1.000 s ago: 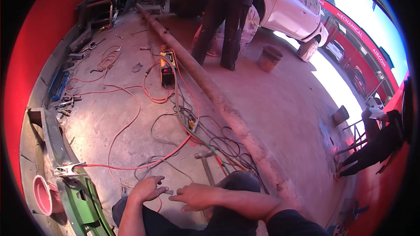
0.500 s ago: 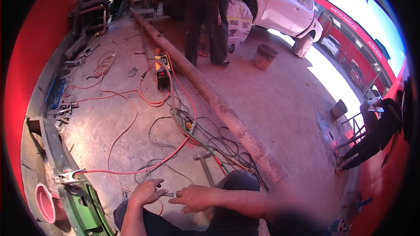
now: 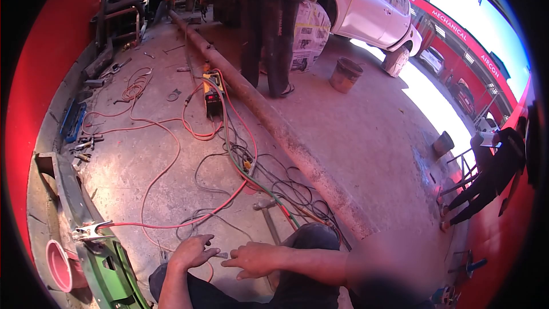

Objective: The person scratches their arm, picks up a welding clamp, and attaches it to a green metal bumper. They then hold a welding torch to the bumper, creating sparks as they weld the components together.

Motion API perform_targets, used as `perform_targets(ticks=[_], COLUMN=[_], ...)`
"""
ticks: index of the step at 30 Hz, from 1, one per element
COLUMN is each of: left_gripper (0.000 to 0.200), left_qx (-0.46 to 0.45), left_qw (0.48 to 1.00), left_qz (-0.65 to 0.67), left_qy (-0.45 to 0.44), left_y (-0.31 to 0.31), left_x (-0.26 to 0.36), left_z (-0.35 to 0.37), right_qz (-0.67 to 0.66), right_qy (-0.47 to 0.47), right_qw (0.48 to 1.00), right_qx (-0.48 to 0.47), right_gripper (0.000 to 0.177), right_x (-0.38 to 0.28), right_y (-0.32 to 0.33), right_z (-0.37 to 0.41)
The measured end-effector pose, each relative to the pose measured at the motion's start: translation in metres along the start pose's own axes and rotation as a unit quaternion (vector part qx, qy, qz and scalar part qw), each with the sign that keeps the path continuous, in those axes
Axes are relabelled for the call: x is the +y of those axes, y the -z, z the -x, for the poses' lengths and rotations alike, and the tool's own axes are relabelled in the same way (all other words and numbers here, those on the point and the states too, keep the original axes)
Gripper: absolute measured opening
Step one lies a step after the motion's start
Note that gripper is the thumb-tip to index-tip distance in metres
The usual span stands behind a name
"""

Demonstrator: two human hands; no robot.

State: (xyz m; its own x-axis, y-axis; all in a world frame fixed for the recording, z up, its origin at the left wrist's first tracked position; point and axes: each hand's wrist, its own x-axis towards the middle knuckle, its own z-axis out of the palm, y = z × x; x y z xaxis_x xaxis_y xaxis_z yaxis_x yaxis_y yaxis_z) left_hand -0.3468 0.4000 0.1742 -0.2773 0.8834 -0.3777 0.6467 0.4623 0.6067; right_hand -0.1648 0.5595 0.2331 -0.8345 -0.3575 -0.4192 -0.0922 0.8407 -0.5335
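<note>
Above my knees, my left hand (image 3: 196, 252) has its fingers apart and holds nothing. My right hand (image 3: 250, 258) reaches in from the right, fingers spread and empty, its fingertips a short way from my left hand. Just beyond my right hand lies a hammer (image 3: 271, 222) on the floor. Red and black cables (image 3: 229, 197) run across the concrete to a yellow and black welding machine (image 3: 213, 96). A metal clamp (image 3: 91, 231) grips the edge of a green metal part (image 3: 114, 272) at the lower left.
A long rusty pipe (image 3: 274, 126) crosses the floor diagonally. One person (image 3: 273, 34) stands beyond it near a white vehicle (image 3: 372, 6); another person (image 3: 492, 171) is at the right. A bucket (image 3: 346, 74), a red bucket (image 3: 62, 267) and blue tool case (image 3: 73, 121) are around.
The person beyond the pipe has shifted a foot slightly nearer. The person at the right has moved an arm and the pale object there a little. My hands look almost unchanged.
</note>
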Motion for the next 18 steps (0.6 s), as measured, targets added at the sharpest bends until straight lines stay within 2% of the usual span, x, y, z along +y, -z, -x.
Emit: perform_targets(ticks=[18], left_gripper=[0.064], left_qx=[0.000], left_qw=[1.000], left_qz=[-0.003], left_qy=[-0.002], left_y=[0.0018], left_x=[0.0023], left_z=[0.0015], right_qz=[-0.003], right_qy=[0.009], right_qw=[1.000], right_qx=[0.014], right_gripper=[0.057], right_x=[0.0046], right_y=[-0.0059], right_z=[-0.0006])
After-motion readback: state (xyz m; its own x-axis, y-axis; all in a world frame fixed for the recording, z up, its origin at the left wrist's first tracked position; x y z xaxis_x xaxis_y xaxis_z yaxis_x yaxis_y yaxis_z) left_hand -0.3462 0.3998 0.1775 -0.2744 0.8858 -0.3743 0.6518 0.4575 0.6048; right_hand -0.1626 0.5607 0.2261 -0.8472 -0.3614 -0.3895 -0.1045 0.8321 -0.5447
